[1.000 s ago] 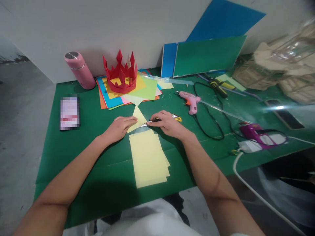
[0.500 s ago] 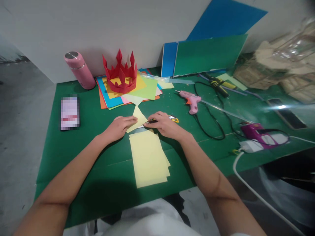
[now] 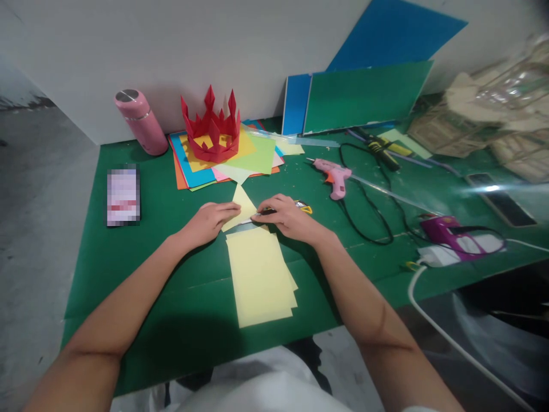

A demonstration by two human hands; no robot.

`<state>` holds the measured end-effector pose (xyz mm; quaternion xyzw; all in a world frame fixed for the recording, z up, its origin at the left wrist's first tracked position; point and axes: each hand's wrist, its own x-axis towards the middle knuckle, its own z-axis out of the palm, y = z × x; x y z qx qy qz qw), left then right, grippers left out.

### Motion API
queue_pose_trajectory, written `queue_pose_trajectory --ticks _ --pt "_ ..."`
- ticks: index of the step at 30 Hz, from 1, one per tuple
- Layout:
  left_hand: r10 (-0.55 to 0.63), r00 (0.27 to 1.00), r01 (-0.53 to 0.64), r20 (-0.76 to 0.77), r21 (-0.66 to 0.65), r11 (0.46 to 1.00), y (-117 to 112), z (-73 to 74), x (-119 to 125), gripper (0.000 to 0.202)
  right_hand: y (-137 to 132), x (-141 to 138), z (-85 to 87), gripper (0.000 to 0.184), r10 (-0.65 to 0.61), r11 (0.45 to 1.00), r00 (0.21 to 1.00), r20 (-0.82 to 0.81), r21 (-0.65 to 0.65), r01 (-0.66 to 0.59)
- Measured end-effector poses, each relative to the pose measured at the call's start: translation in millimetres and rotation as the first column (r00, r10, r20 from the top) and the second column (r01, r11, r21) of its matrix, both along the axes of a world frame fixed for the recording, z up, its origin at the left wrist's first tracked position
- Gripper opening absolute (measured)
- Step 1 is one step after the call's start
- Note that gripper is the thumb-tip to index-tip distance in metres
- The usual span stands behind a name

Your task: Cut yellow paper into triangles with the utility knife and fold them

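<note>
A triangular, folded piece of pale yellow paper [image 3: 242, 201] lies on the green tabletop in front of me. At its left side my left hand [image 3: 210, 221] holds the paper down, with its fingers together on top and the thumb mostly hidden. My right hand [image 3: 285, 214] is closed round a utility knife [image 3: 303, 206], whose yellow and black end shows behind the knuckles. The pale blade lies against the triangle's lower right edge. Just below both hands is a loose stack of pale yellow sheets [image 3: 259, 277], with uneven corners at the right.
A red paper crown [image 3: 212, 129] stands on coloured sheets [image 3: 263, 157] at the back. Left are a pink bottle [image 3: 143, 123] and a phone [image 3: 123, 195]. Right are a pink glue gun [image 3: 337, 176], its black cord, pliers-like tools [image 3: 384, 151], a purple box [image 3: 444, 229] and another phone [image 3: 500, 200].
More of the blade shows at the paper's lower edge, as my right hand's fingertips have shifted slightly. My left hand keeps its place on the paper. The whole view has drifted very slightly.
</note>
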<state>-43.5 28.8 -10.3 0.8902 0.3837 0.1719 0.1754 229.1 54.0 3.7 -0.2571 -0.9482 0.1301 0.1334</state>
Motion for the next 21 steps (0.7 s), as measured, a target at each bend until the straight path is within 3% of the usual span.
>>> queue_pose_trajectory --ticks 9,14,21 --pt "0.008 1.000 -0.008 -0.001 -0.017 1.000 -0.3 1.6 1.1 0.040 -3.1 -5.4 4.0 0.046 -0.005 1.000 1.000 0.028 -0.008 0.005" --pt "0.004 1.000 -0.004 0.001 -0.056 0.998 -1.2 4.4 0.1 0.040 -4.2 -6.1 6.9 0.033 0.009 1.000 1.000 0.030 -0.020 -0.008" --pt "0.020 1.000 -0.017 0.024 -0.107 0.994 -0.8 5.9 -3.8 0.046 0.1 -6.1 4.0 0.041 0.044 0.999 0.999 -0.014 -0.031 -0.044"
